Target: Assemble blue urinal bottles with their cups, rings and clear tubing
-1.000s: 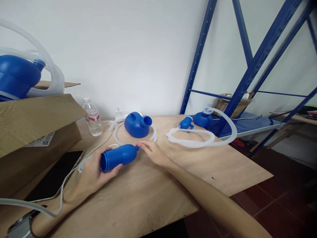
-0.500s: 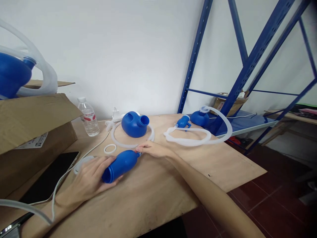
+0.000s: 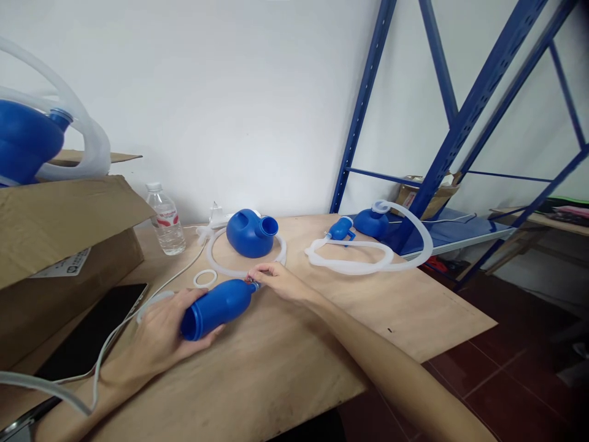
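Observation:
My left hand (image 3: 168, 328) is wrapped round a blue plastic urinal funnel (image 3: 221, 307), which lies tilted with its wide open mouth toward me on the left and its narrow neck pointing right. At that neck, my right hand (image 3: 273, 281) pinches a small shiny metal clamp (image 3: 256, 285); the fingertips partly hide it. Just beyond lies a white ring (image 3: 205, 279). Behind my hands a blue urinal bottle (image 3: 251, 234) rests on its side within a loop of clear tubing (image 3: 216, 265). A translucent round piece (image 3: 154, 302) is partly hidden behind my left hand.
At right, another small blue funnel (image 3: 341, 228) joins coiled tubing (image 3: 350, 265) leading to a blue bottle (image 3: 370, 223). On the left are a cardboard box (image 3: 69, 245), a water bottle (image 3: 166, 224), a black flat device (image 3: 92, 331) and a white cable (image 3: 108, 344). Blue shelving (image 3: 442, 166) stands right.
The blue funnel and my left hand have shifted slightly left. My right fingers have moved a little left along the neck, and the metal clamp shows more clearly.

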Available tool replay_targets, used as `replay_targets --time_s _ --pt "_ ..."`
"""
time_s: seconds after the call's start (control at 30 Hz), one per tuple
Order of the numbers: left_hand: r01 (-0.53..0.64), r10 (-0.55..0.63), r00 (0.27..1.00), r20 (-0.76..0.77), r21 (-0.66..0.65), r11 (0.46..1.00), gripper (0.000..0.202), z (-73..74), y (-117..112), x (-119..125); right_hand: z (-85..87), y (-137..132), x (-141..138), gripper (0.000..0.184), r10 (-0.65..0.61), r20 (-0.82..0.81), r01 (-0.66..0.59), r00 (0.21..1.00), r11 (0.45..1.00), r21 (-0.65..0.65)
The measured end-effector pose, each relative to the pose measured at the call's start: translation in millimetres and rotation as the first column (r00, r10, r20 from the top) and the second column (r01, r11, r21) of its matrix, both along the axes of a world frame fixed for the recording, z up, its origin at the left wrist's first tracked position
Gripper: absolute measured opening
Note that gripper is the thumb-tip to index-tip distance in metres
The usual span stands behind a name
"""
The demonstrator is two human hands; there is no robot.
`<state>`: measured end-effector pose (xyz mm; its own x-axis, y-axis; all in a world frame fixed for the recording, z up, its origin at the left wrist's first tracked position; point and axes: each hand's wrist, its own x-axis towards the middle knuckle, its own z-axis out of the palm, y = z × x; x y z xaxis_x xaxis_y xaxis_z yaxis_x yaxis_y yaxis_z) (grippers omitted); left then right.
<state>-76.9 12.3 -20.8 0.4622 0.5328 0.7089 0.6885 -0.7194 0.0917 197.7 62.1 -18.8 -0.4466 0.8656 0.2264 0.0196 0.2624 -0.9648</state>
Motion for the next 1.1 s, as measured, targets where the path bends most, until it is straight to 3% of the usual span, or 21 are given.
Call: replay_targets --time_s 0.2,0.43,0.6,0.77,0.9,1.1 --pt "-0.016 0.017 0.999 -0.028 0.044 0.999 0.053 3.8 -1 2 -2.6 -3 -4 0.035 -0.125 0.075 0.12 0.989 0.991 0.064" --pt "-0.046 0.046 0.999 -0.016 0.036 0.998 0.051 0.8 1 3 8.0 -17 -5 0.032 -0.295 0.224 0.217 0.929 0.924 0.316" --pt "-0.128 0.136 0.986 0.093 -0.085 0.988 0.053 1.3 -2 4 8.5 -22 -7 0.028 -0.428 0.185 0.28 0.885 0.804 0.524" --pt "-0.232 0.3 0.933 0.2 -0.302 0.925 0.053 10.5 -7 16 -2.5 -16 -7 0.025 -0.551 0.136 0.322 0.824 0.651 0.687" --pt "-0.273 0.389 0.888 0.244 -0.4 0.875 0.055 20.7 -11 26 -9.6 -11 -6 0.026 -0.601 0.148 0.327 0.786 0.606 0.725" --pt "-0.26 0.434 0.849 0.3 -0.479 0.838 0.055 29.8 -13 31 -9.6 -14 -8 0.029 -0.628 0.197 0.288 0.753 0.584 0.758"
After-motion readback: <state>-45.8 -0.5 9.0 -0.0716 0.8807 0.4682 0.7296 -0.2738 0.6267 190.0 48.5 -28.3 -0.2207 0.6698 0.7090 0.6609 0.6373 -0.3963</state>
